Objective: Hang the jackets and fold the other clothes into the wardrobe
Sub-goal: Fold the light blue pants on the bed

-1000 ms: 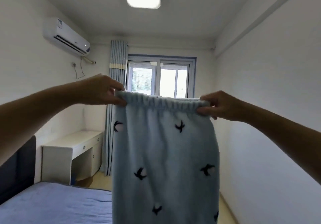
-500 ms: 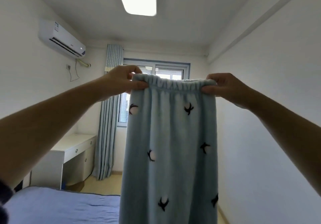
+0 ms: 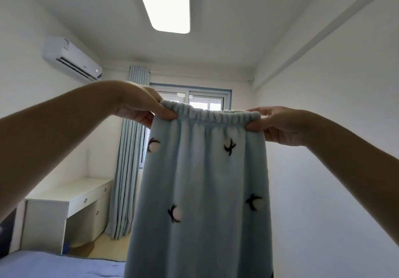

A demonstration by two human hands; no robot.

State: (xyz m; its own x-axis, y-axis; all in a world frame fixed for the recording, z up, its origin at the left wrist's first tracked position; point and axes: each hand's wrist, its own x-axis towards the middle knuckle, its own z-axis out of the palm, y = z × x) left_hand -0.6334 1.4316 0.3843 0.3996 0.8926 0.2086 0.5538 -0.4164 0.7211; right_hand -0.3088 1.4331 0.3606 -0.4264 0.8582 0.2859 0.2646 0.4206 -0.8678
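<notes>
**A:** What are the fingers (image 3: 166,113) doing?

**B:** They are pinching. The left hand (image 3: 138,102) is curling its fingers round the left corner of the waistband (image 3: 213,117), one lying across the front and the rest tucking under and behind. The right hand (image 3: 280,126) is clamping the right corner between its upper and lower fingers. Both hands are closing tightly on the cloth, and neither is spreading.

**A:** And where are the pants?

**B:** The pants (image 3: 200,191) are hanging straight down from those two pinches, out in the air in front of the person. The waistband is stretching between the hands, its left end sitting a little higher. The pale blue cloth, dotted with white puffs and black marks, is running off the bottom edge, so the hems are not showing.

**A:** What is lying around them, biggest first?

**B:** A bed (image 3: 54,264) with a blue cover is lying at lower left; whether the cloth is touching it I cannot tell. A white desk (image 3: 64,193) is standing against the wall (image 3: 21,94) beyond the bed. A striped curtain (image 3: 129,148) is hanging bunched between the desk and the window (image 3: 203,98), partly behind the pants. The window is showing just above the waistband, between the hands. An air conditioner (image 3: 71,59) is sitting high on that wall, and a light (image 3: 166,3) is glowing on the ceiling.
</notes>
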